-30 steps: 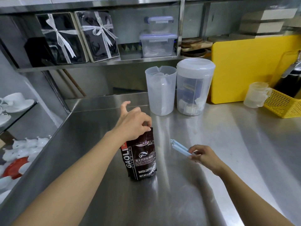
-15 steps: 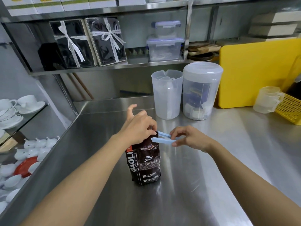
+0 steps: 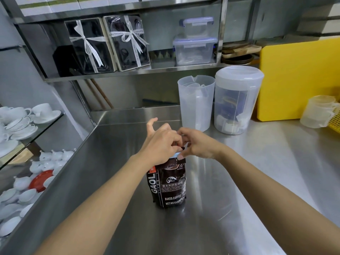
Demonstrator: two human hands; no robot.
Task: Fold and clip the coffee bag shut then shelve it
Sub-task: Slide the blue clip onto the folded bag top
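Observation:
A dark brown coffee bag (image 3: 170, 184) with white lettering stands upright on the steel counter (image 3: 239, 181). My left hand (image 3: 160, 142) pinches its folded top from the left, index finger raised. My right hand (image 3: 197, 144) meets it from the right, fingers closed on a light blue clip (image 3: 176, 154) that lies across the bag's top edge. Most of the clip is hidden under my fingers, and I cannot see whether it is snapped shut.
Behind the bag stand a clear plastic jug (image 3: 196, 102) and a lidded clear canister (image 3: 237, 100). A yellow board (image 3: 299, 78) leans at the back right. The steel shelf (image 3: 128, 73) above holds ribboned gift boxes and stacked plastic tubs. White cups (image 3: 22, 116) fill shelves at the left.
My right hand carried the blue clip from the counter on the right up to the bag's top. It now presses the clip over the fold, against my left hand.

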